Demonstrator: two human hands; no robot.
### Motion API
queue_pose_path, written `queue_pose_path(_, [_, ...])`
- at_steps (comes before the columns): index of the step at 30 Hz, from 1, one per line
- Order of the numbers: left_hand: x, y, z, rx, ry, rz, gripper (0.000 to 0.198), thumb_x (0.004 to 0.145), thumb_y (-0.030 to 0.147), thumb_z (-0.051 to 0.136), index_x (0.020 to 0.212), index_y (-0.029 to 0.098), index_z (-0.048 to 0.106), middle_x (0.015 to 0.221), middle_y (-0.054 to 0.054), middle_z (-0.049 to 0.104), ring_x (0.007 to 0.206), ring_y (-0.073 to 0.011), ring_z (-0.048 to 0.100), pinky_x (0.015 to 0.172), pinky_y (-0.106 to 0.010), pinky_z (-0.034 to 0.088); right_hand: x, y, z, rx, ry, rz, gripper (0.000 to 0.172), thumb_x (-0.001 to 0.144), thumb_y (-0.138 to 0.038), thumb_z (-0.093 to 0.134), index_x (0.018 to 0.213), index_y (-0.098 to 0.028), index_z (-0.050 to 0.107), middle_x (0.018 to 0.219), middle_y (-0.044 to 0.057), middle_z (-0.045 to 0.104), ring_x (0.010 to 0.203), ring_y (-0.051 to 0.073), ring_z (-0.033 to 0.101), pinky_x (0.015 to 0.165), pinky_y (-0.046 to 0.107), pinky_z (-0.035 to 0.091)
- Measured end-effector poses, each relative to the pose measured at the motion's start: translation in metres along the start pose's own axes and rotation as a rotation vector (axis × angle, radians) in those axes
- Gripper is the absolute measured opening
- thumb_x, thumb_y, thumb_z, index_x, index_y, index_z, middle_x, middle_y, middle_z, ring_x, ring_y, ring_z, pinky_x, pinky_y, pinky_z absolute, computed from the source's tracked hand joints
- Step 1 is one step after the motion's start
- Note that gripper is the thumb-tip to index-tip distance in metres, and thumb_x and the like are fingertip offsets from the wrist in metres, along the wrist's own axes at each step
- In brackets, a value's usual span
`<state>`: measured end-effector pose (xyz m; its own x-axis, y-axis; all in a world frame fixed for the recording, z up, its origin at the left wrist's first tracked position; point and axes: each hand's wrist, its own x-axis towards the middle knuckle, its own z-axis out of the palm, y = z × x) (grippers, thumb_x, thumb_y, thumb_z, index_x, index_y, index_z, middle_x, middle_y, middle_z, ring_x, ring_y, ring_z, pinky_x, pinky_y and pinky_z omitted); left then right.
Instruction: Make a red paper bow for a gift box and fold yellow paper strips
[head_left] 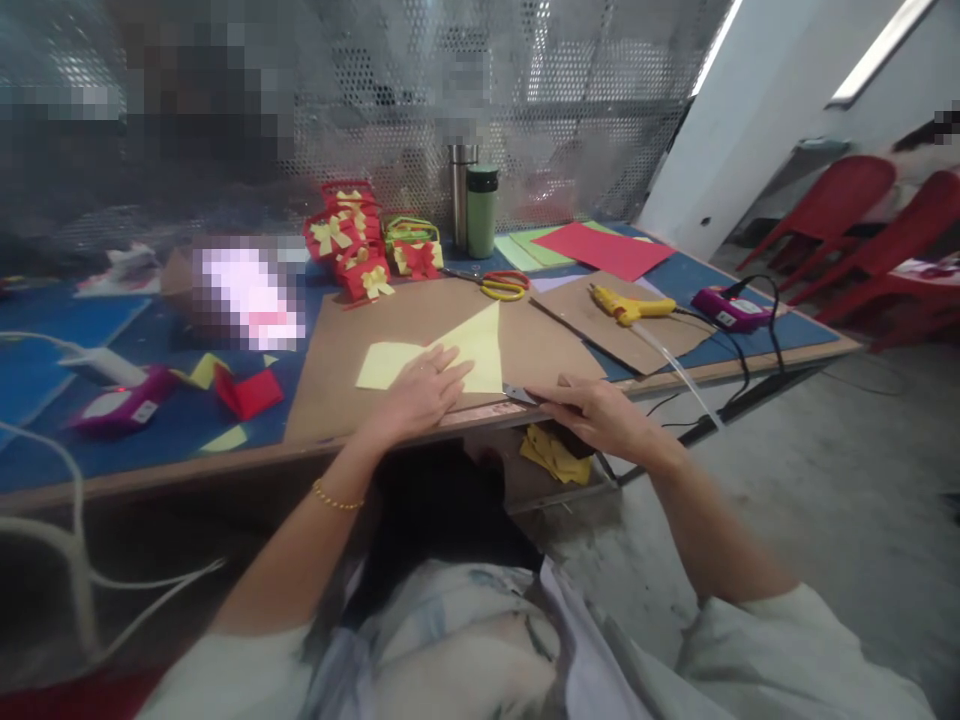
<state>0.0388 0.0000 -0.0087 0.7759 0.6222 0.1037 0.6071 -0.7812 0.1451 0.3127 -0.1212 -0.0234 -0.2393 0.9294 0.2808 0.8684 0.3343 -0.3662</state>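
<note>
A folded sheet of yellow paper (465,352) lies on a brown cardboard mat (390,320) at the table's near edge. My left hand (420,395) rests flat on the paper's lower part, fingers stretched out. My right hand (596,415) is closed round a dark-handled cutter (525,396) whose blade points left toward the paper's right corner, just over the table edge.
Red and yellow paper gift boxes (364,245) stand at the back, beside two flasks (474,208). Scissors (501,285), a yellow glue gun (626,305), a purple glue gun (731,307), red and green sheets (600,250) lie right. Yellow scraps (555,455) sit under the edge. Red chairs (862,225) stand far right.
</note>
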Motion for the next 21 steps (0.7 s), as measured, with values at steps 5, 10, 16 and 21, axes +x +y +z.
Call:
queue_pose_path(5, [0.0002, 0.006, -0.0042, 0.02, -0.011, -0.004, 0.057, 0.107, 0.036, 0.026, 0.153, 0.016, 0.054, 0.166, -0.014, 0.044, 0.157, -0.0261, 0.035, 0.128, -0.047, 0.03, -0.0027, 0.0038, -0.0014, 0.037, -0.008, -0.022, 0.038, 0.103, -0.031, 0.053, 0.134, -0.026, 0.075, 0.078, 0.004, 0.059, 0.066, 0.016, 0.053, 0.064, 0.028, 0.036])
queue_pose_path(10, [0.0002, 0.0084, -0.0068, 0.026, -0.02, -0.007, 0.057, 0.107, 0.035, 0.026, 0.153, 0.016, 0.053, 0.166, -0.016, 0.043, 0.157, -0.0267, 0.034, 0.127, -0.05, 0.031, -0.0044, 0.004, -0.003, 0.053, -0.009, -0.044, 0.037, 0.104, -0.031, 0.051, 0.132, -0.026, 0.075, 0.079, 0.005, 0.06, 0.068, 0.016, 0.055, 0.066, 0.028, 0.039])
queue_pose_path(16, [0.0007, 0.0076, -0.0063, 0.031, -0.019, -0.008, 0.057, 0.108, 0.036, 0.025, 0.153, 0.016, 0.054, 0.166, -0.015, 0.043, 0.156, -0.0264, 0.035, 0.127, -0.048, 0.03, -0.0093, 0.0033, -0.0055, 0.079, -0.038, -0.035, 0.039, 0.104, -0.03, 0.051, 0.135, -0.025, 0.073, 0.082, 0.005, 0.062, 0.069, 0.016, 0.056, 0.067, 0.027, 0.04])
queue_pose_path(21, [0.0, 0.0036, -0.0029, 0.042, 0.006, 0.025, 0.056, 0.108, 0.036, 0.025, 0.152, 0.018, 0.055, 0.164, -0.013, 0.047, 0.156, -0.0257, 0.036, 0.127, -0.047, 0.031, -0.0085, 0.0023, -0.0061, 0.084, -0.039, -0.02, 0.039, 0.102, -0.028, 0.054, 0.136, -0.024, 0.073, 0.081, 0.005, 0.061, 0.069, 0.016, 0.056, 0.067, 0.028, 0.04])
